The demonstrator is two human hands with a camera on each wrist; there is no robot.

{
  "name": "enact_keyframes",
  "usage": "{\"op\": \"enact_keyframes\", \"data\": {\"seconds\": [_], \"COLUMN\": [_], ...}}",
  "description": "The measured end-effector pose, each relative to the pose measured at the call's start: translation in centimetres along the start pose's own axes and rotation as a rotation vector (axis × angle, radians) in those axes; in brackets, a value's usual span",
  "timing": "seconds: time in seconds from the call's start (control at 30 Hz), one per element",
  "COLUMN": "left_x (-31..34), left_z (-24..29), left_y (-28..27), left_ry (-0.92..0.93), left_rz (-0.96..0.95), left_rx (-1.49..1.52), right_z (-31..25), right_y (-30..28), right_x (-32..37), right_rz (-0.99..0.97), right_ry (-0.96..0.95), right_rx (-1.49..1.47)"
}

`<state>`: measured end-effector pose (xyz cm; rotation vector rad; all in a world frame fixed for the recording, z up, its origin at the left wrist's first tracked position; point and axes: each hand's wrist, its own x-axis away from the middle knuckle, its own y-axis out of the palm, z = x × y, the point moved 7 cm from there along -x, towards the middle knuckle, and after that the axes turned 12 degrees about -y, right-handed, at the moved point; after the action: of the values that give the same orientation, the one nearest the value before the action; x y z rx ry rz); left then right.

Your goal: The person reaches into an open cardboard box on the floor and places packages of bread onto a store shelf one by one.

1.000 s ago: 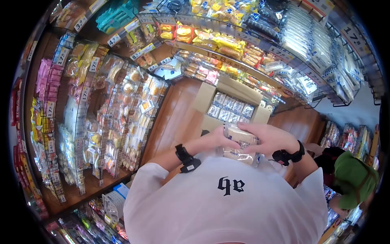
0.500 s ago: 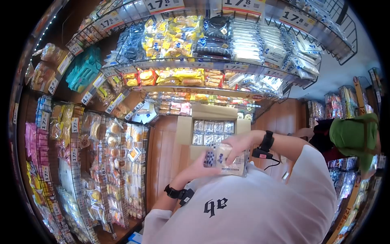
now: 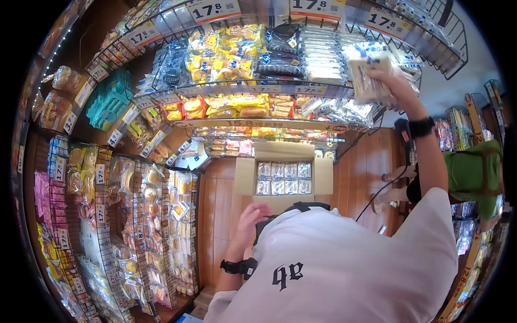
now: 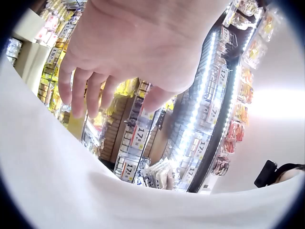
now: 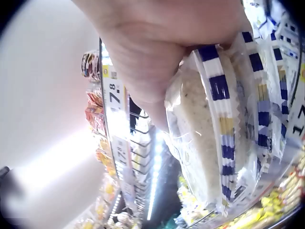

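Note:
My right hand (image 3: 397, 86) is raised at the right end of the wire shelf and grips several clear-wrapped packets of pale bread slices (image 3: 370, 81). In the right wrist view, the thumb lies along one side of the stacked bread packets (image 5: 193, 119), whose sealed edges have blue and white checks. They overlap a row of similar white packets (image 3: 325, 54) on the shelf. My left hand (image 3: 251, 222) hangs low in front of my body, holding nothing. Its fingers (image 4: 93, 90) are loosely bent and spread in the left wrist view.
An open cardboard box (image 3: 245, 175) on the wooden floor holds rows of white packets (image 3: 284, 177). Wire racks of snacks (image 3: 180, 215) line the left. Price tags (image 3: 214, 9) front the upper shelf. At the right stands a person in green (image 3: 474, 172).
Both hands held the bread packets over the box before. The left hand has let go and stays low, while the right hand has carried them up and right to the shelf.

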<state>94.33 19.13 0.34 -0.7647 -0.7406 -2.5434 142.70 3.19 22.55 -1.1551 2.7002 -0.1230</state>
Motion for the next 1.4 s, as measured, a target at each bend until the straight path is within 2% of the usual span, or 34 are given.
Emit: {"op": "enact_keyframes", "data": {"seconds": [0.03,0.13,0.23,0.27,0.37,0.4,0.5,0.63,0.77,0.9,0.93,1.03,1.07,1.17,1.3,1.33,1.4], "left_x": [0.0,-0.3,-0.2,-0.1,-0.1,0.0,0.0,-0.3,-0.2,-0.7,-0.9,-1.3,-1.4,-1.6,-1.8,-2.0,-2.6], "left_z": [0.0,-0.1,-0.2,-0.4,-0.9,-1.1,-1.3,-1.3,-0.7,-0.9,-1.0,-1.4,-1.5,-1.5,-2.6,-2.6,-2.8], "left_y": [0.1,0.3,0.2,0.0,-0.5,-0.6,-0.5,-0.2,0.1,0.1,0.2,0.4,0.4,0.1,0.0,0.0,0.1], "left_ry": [0.006,0.017,0.025,0.024,0.02,0.016,-0.003,-0.013,0.008,0.0,-0.005,-0.028,-0.028,-0.022,-0.041,-0.048,-0.081], "left_rz": [0.005,-0.015,0.01,0.021,0.05,0.06,0.059,0.053,0.056,0.072,0.071,0.065,0.067,0.082,0.094,0.094,0.077], "left_rx": [-0.007,0.006,-0.026,-0.033,-0.047,-0.05,-0.041,-0.056,-0.033,-0.016,-0.004,-0.026,-0.035,-0.031,0.063,0.078,0.068], "right_z": [-1.0,0.9,1.2,0.9,1.7,2.2,2.8,2.5,2.5,5.0,5.4,7.7,8.6,9.7,11.0,11.6,11.1], "right_y": [0.0,-2.6,-3.5,-3.8,-4.3,-4.5,-4.5,-5.0,-2.6,-0.5,-0.2,-1.6,-1.9,-1.8,-2.2,-2.5,-2.6], "right_x": [-0.7,-4.7,-6.1,-6.2,-7.4,-7.6,-8.1,-8.6,-8.8,-10.3,-10.6,-11.2,-10.7,-11.4,-12.1,-12.0,-11.3], "right_rz": [0.046,0.109,0.077,0.107,-0.077,-0.117,-0.208,-0.272,-0.395,-0.536,-0.478,-0.424,-0.479,-0.562,-0.497,-0.519,-0.474], "right_ry": [-0.05,-0.129,-0.114,-0.227,-0.372,-0.299,-0.254,-0.096,0.021,-0.078,-0.176,0.092,0.34,0.207,-0.064,-0.005,-0.007], "right_rx": [0.057,0.454,0.818,0.914,1.079,1.134,1.326,1.428,1.501,1.245,1.213,1.231,1.166,1.367,1.188,1.159,1.203]}}
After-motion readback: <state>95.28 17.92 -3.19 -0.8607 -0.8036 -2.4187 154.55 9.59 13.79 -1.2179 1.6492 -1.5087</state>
